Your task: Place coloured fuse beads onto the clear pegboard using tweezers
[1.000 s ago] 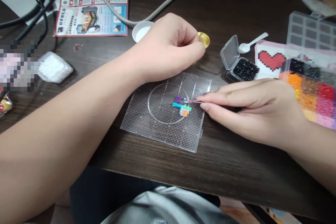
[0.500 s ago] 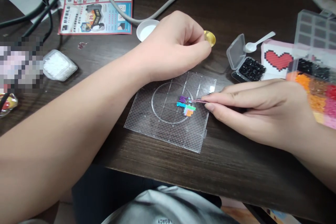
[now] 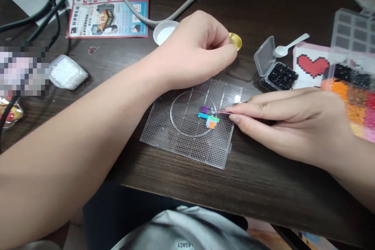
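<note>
My right hand (image 3: 295,125) pinches slim pinkish tweezers (image 3: 224,112), whose tips reach the small beads on a clear pegboard (image 3: 181,146). Purple, blue, green and orange fuse beads (image 3: 212,122) sit on the pegs, inside the right part of a ring marked on the board. Curled closed, my left hand (image 3: 202,49) rests beyond the board's far edge. Its fingertips are hidden, so whether they hold anything cannot be seen. Just past its knuckles shows a shiny gold round piece (image 3: 235,41), partly covered by the hand.
A small open box of black beads (image 3: 283,76) and a white spoon (image 3: 290,46) lie right. Beyond are a heart pattern card (image 3: 313,65) and a divided bead case (image 3: 348,31). Left are a box of white beads (image 3: 66,72), a white dish (image 3: 164,33), a leaflet (image 3: 108,8) and cables (image 3: 178,9).
</note>
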Available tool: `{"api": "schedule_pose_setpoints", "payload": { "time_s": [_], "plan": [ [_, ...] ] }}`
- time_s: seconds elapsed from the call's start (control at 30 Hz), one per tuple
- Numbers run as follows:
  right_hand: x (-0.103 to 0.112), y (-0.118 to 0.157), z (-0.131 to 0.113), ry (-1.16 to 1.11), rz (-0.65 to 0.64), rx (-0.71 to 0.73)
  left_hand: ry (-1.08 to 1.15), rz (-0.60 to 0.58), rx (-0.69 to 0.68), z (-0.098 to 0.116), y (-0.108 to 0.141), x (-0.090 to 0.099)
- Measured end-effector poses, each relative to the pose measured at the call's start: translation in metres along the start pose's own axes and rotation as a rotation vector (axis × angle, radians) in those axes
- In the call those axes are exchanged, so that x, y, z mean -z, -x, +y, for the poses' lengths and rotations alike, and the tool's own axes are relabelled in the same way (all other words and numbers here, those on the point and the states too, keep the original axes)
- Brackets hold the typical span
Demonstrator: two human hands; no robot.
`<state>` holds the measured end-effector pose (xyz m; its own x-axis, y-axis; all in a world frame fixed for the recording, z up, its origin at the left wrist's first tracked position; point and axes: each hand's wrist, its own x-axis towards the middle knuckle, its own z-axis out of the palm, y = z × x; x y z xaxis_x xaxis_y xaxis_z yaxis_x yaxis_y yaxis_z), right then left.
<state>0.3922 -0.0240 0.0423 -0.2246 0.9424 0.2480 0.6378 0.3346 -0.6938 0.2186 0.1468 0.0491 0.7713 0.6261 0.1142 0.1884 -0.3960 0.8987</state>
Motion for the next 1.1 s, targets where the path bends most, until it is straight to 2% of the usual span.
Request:
{"api": "schedule_pose_setpoints", "payload": {
  "time_s": [0.63,1.1],
  "plan": [
    [0.0021,0.0021,0.0032,0.084,0.006,0.037,-0.009,0.030,-0.008,-0.0028,-0.0052,-0.0038],
    [0.0017,0.0009,0.0043,0.049,-0.016,0.036,-0.107,0.012,0.089,0.0046,-0.0031,-0.0026]
  ]
}}
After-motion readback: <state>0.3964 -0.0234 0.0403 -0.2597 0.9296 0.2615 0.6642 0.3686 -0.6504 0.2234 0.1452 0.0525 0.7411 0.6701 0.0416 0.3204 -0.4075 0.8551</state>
